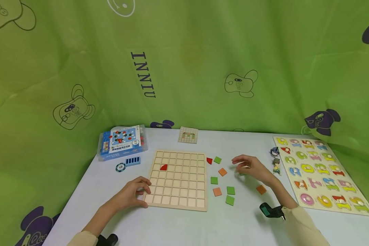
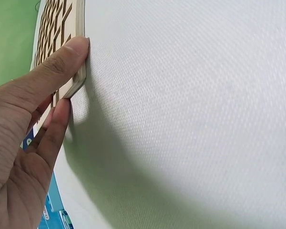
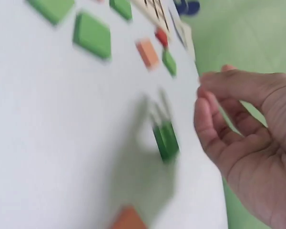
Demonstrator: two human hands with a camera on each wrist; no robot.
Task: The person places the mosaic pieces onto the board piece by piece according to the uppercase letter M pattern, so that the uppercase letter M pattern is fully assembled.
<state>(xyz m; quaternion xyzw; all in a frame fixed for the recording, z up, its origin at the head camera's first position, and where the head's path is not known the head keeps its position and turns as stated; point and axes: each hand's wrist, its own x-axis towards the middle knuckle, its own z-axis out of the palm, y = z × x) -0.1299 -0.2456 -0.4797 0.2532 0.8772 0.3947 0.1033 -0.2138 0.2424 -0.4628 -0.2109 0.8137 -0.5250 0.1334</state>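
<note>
A wooden grid board (image 1: 178, 207) lies on the white table, with one red quarter-round tile (image 1: 164, 167) in a cell at its upper left. My left hand (image 1: 132, 194) holds the board's near left corner. In the left wrist view, the thumb (image 2: 62, 62) and a fingertip meet the board's edge (image 2: 78, 28) on either side of the corner. My right hand (image 1: 253, 168) hovers above the table right of the board, fingers bent, with nothing visible between them. Beneath it lies a green tile (image 3: 166, 140), blurred in the right wrist view.
Right of the board lie several green tiles (image 1: 230, 190), orange tiles (image 1: 217, 191) and a red tile (image 1: 209, 160). A pattern card (image 1: 188, 135) is behind it. A plastic box (image 1: 123, 141) stands back left, a number puzzle board (image 1: 323, 174) right, with small figures (image 1: 276, 165) beside it.
</note>
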